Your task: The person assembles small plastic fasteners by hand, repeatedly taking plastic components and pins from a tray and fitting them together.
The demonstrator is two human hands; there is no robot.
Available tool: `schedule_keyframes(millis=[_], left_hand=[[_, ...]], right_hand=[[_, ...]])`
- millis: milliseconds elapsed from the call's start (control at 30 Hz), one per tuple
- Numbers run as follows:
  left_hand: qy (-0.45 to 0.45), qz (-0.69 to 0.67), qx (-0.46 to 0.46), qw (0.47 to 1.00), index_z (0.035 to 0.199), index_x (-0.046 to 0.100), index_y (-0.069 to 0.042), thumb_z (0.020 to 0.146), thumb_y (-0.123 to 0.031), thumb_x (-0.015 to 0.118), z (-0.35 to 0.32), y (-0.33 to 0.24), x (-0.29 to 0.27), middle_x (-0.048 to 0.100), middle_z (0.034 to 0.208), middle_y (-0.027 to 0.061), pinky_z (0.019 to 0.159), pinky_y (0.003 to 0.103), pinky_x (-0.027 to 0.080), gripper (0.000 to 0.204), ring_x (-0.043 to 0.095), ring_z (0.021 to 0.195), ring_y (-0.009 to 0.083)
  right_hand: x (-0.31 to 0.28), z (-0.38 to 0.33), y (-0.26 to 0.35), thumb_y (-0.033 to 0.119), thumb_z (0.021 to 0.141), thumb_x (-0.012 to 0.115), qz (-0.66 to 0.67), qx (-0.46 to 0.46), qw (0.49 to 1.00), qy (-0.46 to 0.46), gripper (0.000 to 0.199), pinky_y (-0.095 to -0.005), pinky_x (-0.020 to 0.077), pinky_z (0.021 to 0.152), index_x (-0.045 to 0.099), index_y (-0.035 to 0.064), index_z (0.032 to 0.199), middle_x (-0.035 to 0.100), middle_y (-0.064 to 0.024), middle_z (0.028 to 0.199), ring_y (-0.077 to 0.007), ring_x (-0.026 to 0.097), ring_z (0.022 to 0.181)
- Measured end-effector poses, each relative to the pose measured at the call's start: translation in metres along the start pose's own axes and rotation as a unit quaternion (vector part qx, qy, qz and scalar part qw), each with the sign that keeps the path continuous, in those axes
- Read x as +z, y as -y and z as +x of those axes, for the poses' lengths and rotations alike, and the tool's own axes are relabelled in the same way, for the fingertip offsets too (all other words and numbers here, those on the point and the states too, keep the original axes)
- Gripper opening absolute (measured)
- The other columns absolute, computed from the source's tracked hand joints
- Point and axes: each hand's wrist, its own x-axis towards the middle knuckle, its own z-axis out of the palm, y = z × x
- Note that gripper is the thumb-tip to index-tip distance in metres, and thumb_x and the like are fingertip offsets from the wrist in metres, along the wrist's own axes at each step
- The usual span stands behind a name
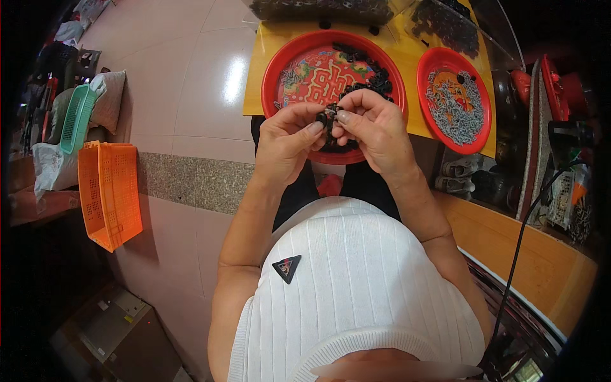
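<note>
Small black part sits pinched between the fingertips of both hands, left hand and right hand closed on it. Position: above the near rim of the large red plate on the desk.

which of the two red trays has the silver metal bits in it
The smaller red tray on the right holds the silver pieces. The larger red tray, just beyond both hands, holds black parts instead.
</note>
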Motion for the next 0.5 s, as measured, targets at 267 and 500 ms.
schedule_keyframes(millis=[267, 500], left_hand=[[0.017, -0.132, -0.052, 0.990, 0.103, 0.053, 0.002, 0.078, 0.004, 0.054, -0.0009, -0.0005, -0.0015, 0.057, 0.080, 0.0092, 0.058, 0.025, 0.045, 0.025, 0.053, 0.065, 0.0149], [0.044, -0.121, -0.013, 0.992, 0.105, 0.053, 0.002, 0.078, 0.001, 0.057, -0.0019, 0.0058, -0.0056, 0.057, 0.080, 0.0093, 0.059, 0.025, 0.046, 0.027, 0.054, 0.066, 0.0151]], right_hand=[[0.0019, -0.0053, 0.0057, 0.002, 0.076, 0.057, -0.119, -0.004, 0.992, -0.030, 0.009, -0.0190, 0.0452, 0.051, 0.055, -0.0015, 0.083, 0.057, -0.0034, 0.072, -0.0068, 0.055, 0.059], [0.0027, -0.0079, 0.0075, 0.002, 0.076, 0.058, -0.138, 0.010, 0.990, -0.032, 0.009, -0.0190, 0.0452, 0.050, 0.055, -0.0015, 0.083, 0.057, -0.0028, 0.071, -0.0063, 0.055, 0.059]])
